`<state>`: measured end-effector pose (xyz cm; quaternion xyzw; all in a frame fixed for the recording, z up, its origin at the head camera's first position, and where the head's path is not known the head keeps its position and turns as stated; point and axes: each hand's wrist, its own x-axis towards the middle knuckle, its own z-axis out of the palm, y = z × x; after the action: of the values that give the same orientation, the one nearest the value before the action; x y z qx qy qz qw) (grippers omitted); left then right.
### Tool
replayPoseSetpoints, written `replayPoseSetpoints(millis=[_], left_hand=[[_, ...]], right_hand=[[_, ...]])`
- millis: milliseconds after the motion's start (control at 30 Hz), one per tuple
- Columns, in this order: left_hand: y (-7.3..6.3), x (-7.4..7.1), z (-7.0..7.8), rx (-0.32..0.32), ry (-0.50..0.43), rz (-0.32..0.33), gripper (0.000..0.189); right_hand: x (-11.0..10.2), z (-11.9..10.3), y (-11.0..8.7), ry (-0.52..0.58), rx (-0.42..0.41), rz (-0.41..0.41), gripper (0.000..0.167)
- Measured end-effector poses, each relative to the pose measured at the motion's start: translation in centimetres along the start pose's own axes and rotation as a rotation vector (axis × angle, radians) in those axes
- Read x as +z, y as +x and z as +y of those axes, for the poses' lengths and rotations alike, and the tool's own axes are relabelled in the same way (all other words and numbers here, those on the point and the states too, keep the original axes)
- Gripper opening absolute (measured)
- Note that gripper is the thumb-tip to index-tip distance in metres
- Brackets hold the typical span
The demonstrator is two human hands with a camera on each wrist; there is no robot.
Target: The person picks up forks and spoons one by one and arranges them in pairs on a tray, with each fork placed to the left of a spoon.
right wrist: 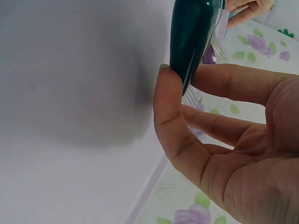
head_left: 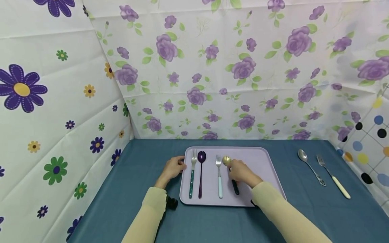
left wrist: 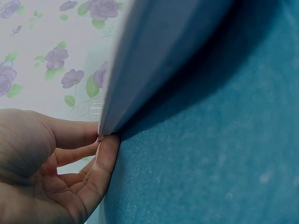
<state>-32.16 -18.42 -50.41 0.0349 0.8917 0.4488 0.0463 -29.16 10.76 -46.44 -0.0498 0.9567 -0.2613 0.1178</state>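
Head view, tray: a pale lilac tray (head_left: 257, 162) lies on the blue-covered surface (head_left: 212, 222).
Head view, gold spoon: the gold-bowled spoon (head_left: 226, 160) is over the tray's middle, its long axis running from the far edge toward the near edge, bowl away from the person, handle end slightly to the right.
Head view, nearer hand: the right-hand grip (head_left: 243, 172) is at the spoon, which lies along its left side; the left-hand grip (head_left: 173, 167) is at the tray's left edge.
Head view, other cutlery: on the tray's left side are a green-handled fork (head_left: 191, 184) and a purple spoon (head_left: 201, 157); near its middle is a pale-blue-handled fork (head_left: 220, 184). Right of the tray are a silver spoon (head_left: 302, 155) and a cream-handled fork (head_left: 341, 186).
Left wrist view, tray rim: the left-hand grip pinches it, thumb on one side and a finger on the other.
Right wrist view, spoon handle: the right-hand grip is closed about its end; whether the spoon touches the tray, I cannot tell.
Right wrist view, finish: the handle is dark green, glossy and smoothly rounded, narrowing at the fingers; the bowl is out of sight.
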Motion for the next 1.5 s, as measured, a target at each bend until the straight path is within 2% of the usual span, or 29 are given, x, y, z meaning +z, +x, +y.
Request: replayPoseSetpoints(millis=[167,367,433,667,867,1067,1233,1500], left_hand=[[0.1,-0.1,0.0,-0.001,-0.009,0.002,0.047],[0.1,-0.2,0.0,0.002,-0.009,0.004,0.048],[0.1,-0.1,0.0,0.007,-0.008,0.006,0.048],[0.2,0.0,0.0,0.014,-0.016,0.009,0.048],[0.1,0.0,0.1,0.013,-0.025,0.008,0.047],[0.1,0.0,0.1,0.026,-0.04,0.006,0.047],[0.1,0.1,0.0,0.03,-0.032,0.01,0.046],[-0.2,-0.1,0.1,0.04,-0.044,0.008,0.047]], right_hand=[[-0.1,-0.3,0.2,0.012,0.019,-0.009,0.043],[0.3,-0.9,0.4,0.028,0.038,-0.002,0.018],[0.5,-0.9,0.4,0.035,0.037,0.004,0.015],[1.1,-1.0,0.4,0.075,0.043,0.016,0.013],[1.5,-1.1,0.3,0.045,0.041,0.032,0.012],[1.9,-0.9,0.4,0.015,0.045,0.047,0.021],[2.2,-0.6,0.5,0.021,0.048,0.034,0.028],[1.9,-0.6,0.3,0.012,0.04,0.01,0.021]])
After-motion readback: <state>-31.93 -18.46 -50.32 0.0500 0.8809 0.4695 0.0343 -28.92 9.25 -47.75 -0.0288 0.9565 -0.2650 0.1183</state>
